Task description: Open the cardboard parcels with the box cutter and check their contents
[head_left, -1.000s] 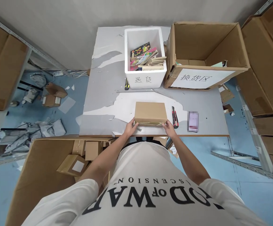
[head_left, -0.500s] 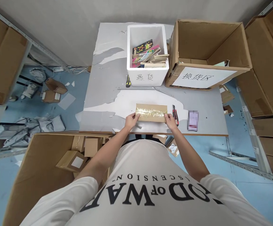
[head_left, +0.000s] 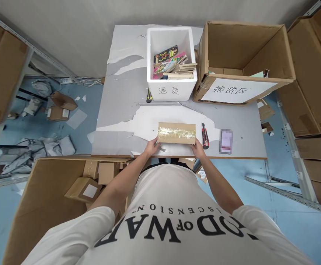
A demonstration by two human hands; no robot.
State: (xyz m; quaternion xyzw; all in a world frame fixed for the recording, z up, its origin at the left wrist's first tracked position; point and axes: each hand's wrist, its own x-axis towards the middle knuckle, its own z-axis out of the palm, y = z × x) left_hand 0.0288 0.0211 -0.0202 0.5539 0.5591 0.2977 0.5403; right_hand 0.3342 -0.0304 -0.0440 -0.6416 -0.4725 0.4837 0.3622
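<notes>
A small cardboard box (head_left: 176,133) with shiny clear tape along its top lies between my two hands, close to the table's front edge. My left hand (head_left: 152,146) grips its near left corner, fingers partly hidden by the box. At the near right corner, my right hand (head_left: 198,149) holds it the same way, with fingertips tucked under. Just right of the box rests a red and black utility knife (head_left: 205,136). Further right lies a phone (head_left: 226,141), blurred out in the picture.
Behind stand a white foam box (head_left: 174,91) with several books and a large open carton (head_left: 240,92) with a handwritten label. A yellow and black knife (head_left: 149,95) lies by the foam box. A big carton (head_left: 46,191) of parcels stands at my left, below table height.
Both hands have slid lower on the box's ends, thumbs no longer on its top. The box has tilted so more of its near side shows.
</notes>
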